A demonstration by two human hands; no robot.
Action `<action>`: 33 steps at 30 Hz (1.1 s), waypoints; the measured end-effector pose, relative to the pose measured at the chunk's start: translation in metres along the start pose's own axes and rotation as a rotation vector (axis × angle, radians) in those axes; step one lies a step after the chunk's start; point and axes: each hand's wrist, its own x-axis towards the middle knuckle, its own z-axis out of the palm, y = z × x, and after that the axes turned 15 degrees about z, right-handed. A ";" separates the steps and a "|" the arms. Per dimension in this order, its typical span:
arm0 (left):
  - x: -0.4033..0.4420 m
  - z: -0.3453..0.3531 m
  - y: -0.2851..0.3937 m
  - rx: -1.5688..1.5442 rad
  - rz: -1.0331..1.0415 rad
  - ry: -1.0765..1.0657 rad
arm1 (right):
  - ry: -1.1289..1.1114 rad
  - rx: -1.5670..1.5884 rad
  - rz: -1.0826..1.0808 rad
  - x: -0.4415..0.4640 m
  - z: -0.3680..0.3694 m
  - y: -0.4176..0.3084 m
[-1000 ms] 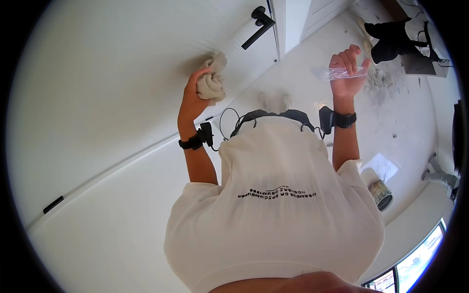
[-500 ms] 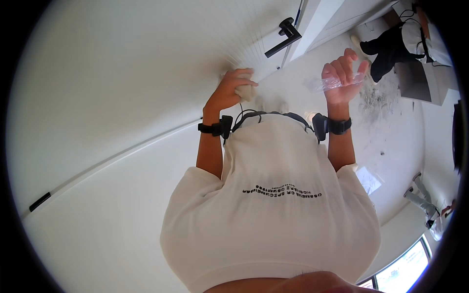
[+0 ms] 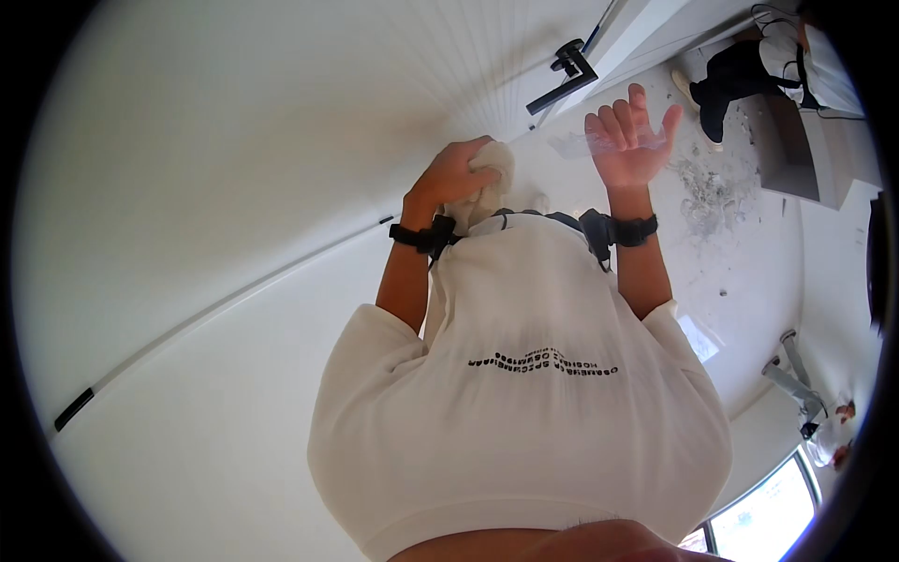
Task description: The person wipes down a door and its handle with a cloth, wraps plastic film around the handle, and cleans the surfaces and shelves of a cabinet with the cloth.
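Cloth (image 3: 496,167) in the left hand (image 3: 451,173), below the handle (image 3: 564,86) on the door (image 3: 234,140); film (image 3: 573,145) at the right hand (image 3: 627,155); debris (image 3: 709,192) on the floor (image 3: 754,272), upper right; window (image 3: 770,510), lower right

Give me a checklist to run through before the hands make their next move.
1. Cloth gripped by the left hand: ok, bunched in its fingers.
2. Cloth pressed flat on the white door: cannot tell.
3. Right hand unencumbered: not ok, clear plastic film lies across it.
4. Door handle free of both hands: ok.
5. Floor beyond the right hand clean: not ok, dark marks show.
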 end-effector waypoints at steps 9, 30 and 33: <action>0.001 0.005 -0.042 0.128 0.083 -0.048 | -0.029 -0.137 0.034 0.005 -0.005 0.010; -0.001 0.011 -0.040 -0.307 0.199 0.096 | -0.062 -2.158 -0.149 0.018 0.010 0.103; -0.002 0.014 -0.050 -0.145 0.313 0.175 | -0.064 -2.097 -0.164 0.027 0.008 0.114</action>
